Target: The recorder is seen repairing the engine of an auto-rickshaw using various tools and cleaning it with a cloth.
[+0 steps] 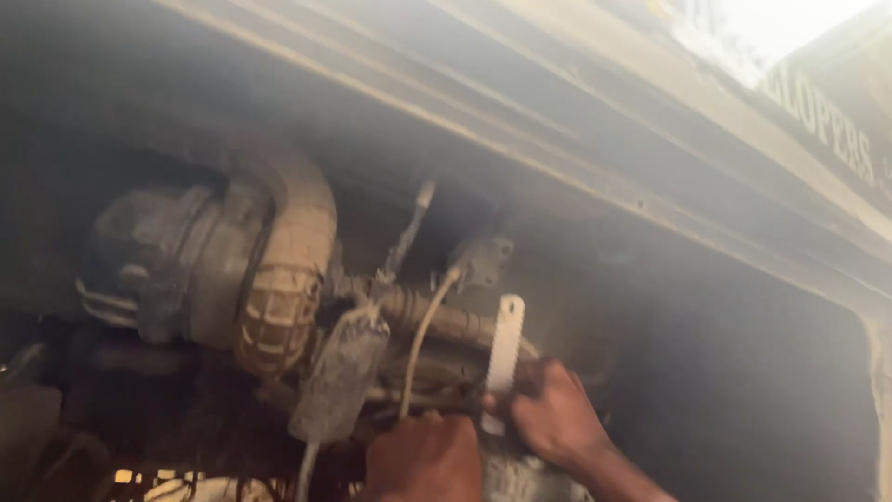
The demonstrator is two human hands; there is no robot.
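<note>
Hands work low in a dusty engine bay. Right hand (556,414) has its grip closed around the lower end of a flat white strip (505,346), which stands nearly upright above the knuckles, its top beside a grimy pipe (437,316). Left hand (426,457) is curled just beside it, near a pale cable (423,335); whether its grip holds anything I cannot tell. A ribbed hose (279,307) and a grey housing (153,265) sit to the left, well apart. The strip could slip or snag, I judge, since it is held only at its foot among crowded, dirty parts, and the cable lies close enough to be tugged by either hand.
</note>
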